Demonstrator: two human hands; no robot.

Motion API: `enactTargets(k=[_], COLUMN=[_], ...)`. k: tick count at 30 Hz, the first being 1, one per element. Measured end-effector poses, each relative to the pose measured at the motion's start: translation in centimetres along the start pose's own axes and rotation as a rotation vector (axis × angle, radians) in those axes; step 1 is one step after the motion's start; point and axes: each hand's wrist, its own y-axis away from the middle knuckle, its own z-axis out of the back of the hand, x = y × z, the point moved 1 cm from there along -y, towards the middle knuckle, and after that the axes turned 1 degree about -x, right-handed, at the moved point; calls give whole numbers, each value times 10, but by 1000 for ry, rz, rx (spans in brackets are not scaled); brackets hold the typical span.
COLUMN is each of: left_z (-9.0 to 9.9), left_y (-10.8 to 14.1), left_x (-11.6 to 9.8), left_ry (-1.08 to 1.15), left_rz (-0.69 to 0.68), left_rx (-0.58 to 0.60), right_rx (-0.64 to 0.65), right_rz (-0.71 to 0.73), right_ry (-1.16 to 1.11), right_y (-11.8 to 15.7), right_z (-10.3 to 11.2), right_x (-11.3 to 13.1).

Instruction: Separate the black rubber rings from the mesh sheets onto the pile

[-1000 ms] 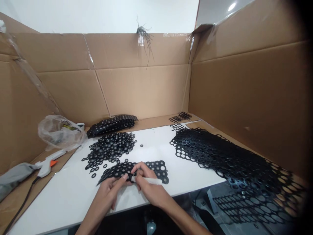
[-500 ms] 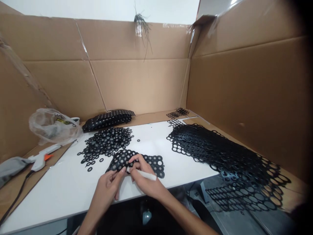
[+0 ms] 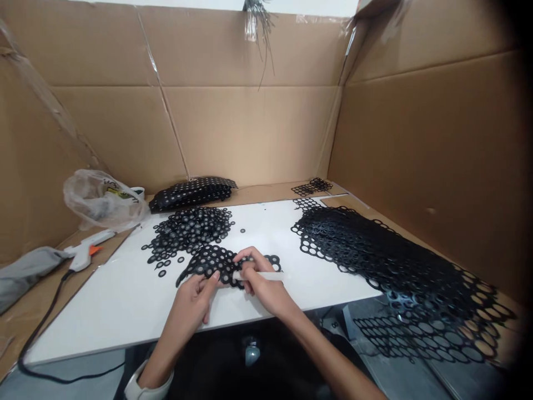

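A black sheet of joined rings [image 3: 210,260], many of its holes filled with grey discs, lies bunched near the front of the white board. My left hand [image 3: 192,303] pinches its near edge between thumb and fingers. Gripped in my right hand [image 3: 264,286] is a slim white pen-like tool [image 3: 272,275], its tip at the sheet; the index finger stretches over the black rings. Part of the sheet is hidden behind the right hand. Beyond it, to the left, is a heap of small black rings with grey centres [image 3: 189,229].
A large pile of black ring netting [image 3: 375,250] covers the right side and hangs over the edge. At the back stands a dotted black bundle [image 3: 194,193]. Left are a plastic bag [image 3: 100,200] and a white glue gun [image 3: 83,253] with its cord. Cardboard walls [image 3: 250,128] surround the board.
The view has tilted down and shifted. My right hand has moved right along the sheet, away from the left thumb, with the white tool now lying more level. My left hand keeps its pinch.
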Motion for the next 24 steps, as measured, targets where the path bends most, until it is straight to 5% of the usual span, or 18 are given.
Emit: enactTargets(k=[24], left_z=[-1], left_y=[-3], left_x=[4], left_ry=[22], left_rz=[36], left_rx=[110], right_rx=[-25], right_rz=[-46], right_ry=[66], right_y=[6], right_z=[2], right_x=[-7])
